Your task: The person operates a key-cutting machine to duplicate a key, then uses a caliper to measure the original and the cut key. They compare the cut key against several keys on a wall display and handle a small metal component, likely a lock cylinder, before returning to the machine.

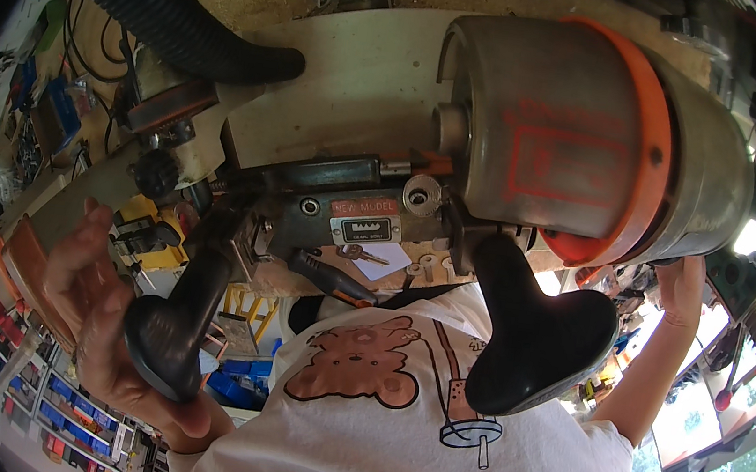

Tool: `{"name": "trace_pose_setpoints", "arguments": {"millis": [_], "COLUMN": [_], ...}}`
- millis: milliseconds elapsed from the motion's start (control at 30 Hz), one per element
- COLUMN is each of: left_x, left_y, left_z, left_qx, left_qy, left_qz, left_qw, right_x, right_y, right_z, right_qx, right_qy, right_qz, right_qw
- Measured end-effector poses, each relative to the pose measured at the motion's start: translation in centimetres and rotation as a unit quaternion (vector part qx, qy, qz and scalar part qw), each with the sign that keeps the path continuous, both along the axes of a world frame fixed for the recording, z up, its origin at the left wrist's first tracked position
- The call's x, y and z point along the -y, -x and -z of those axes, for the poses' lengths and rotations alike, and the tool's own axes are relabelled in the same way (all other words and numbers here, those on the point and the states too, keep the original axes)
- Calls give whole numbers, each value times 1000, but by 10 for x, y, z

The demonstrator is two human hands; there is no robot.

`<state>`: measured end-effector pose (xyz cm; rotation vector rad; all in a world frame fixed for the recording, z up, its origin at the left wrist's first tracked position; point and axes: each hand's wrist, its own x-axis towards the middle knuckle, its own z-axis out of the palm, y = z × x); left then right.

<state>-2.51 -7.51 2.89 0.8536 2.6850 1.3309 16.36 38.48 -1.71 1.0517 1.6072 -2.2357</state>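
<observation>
A key-cutting machine (288, 201) fills the middle, with a smoky plastic cover with an orange band (557, 126). My left hand (107, 325) is beside its left black lever handle (163, 332), thumb at the handle's lower end and fingers curved apart, not wrapped round it. The right black handle (535, 340) stands free of both hands. My right hand (677, 296) reaches up at the far right beneath the cover's end, its fingertips hidden behind it. Loose keys (362, 254) lie on a white card (374, 269) below the machine body.
A corrugated black hose (169, 17) runs in from the top left. Cables, tools and shelving (66, 396) crowd the left, near a yellow object (159, 247). A black-handled tool (326, 277) lies below the machine. A bright window (681, 462) is at the right.
</observation>
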Motion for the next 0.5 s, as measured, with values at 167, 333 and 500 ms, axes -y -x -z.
{"name": "trace_pose_setpoints", "arguments": {"millis": [167,333,500], "left_x": [2,4,1], "left_y": [3,10,21], "left_z": [0,-9,-18], "left_qx": [20,74,80], "left_qy": [-17,-34,-18], "left_qz": [12,58,87], "left_qw": [1000,995,993], "right_x": [-7,-16,0], "right_y": [-12,-18,-8], "right_z": [7,9,-1], "right_qx": [29,28,16], "right_qy": [-56,-30,-44], "right_qz": [53,34,51], "right_qw": [997,999,998]}}
